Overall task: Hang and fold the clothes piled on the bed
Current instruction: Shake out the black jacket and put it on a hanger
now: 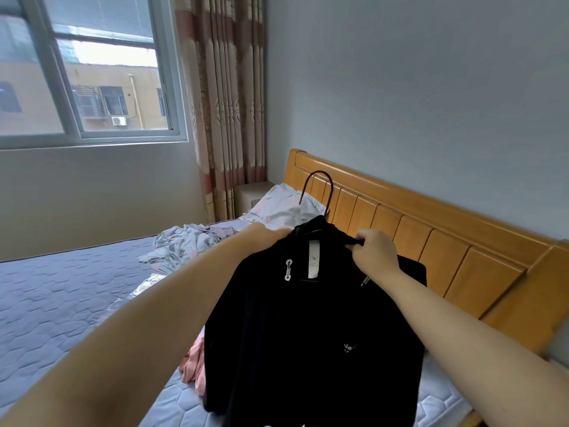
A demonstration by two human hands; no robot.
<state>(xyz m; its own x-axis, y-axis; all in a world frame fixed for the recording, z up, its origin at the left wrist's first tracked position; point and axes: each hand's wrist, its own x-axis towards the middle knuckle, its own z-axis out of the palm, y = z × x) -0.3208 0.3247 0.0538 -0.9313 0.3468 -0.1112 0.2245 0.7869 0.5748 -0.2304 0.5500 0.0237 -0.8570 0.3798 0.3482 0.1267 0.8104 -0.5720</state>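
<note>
Black zip jacket (308, 328) on hanger (320, 192) gripped by left hand (277, 234), collar pinched by right hand (374, 252) | unhung | pink garment (194, 362) lower centre unfolded

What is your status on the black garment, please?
Both hands, left and right, grip black garment at collar. Hanger in. Nothing blocking.

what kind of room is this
Most likely a bedroom in a home. A bed with a quilted blue mattress and wooden headboard fills it, a pillow lies at its head, and patterned curtains hang beside a window.
</note>
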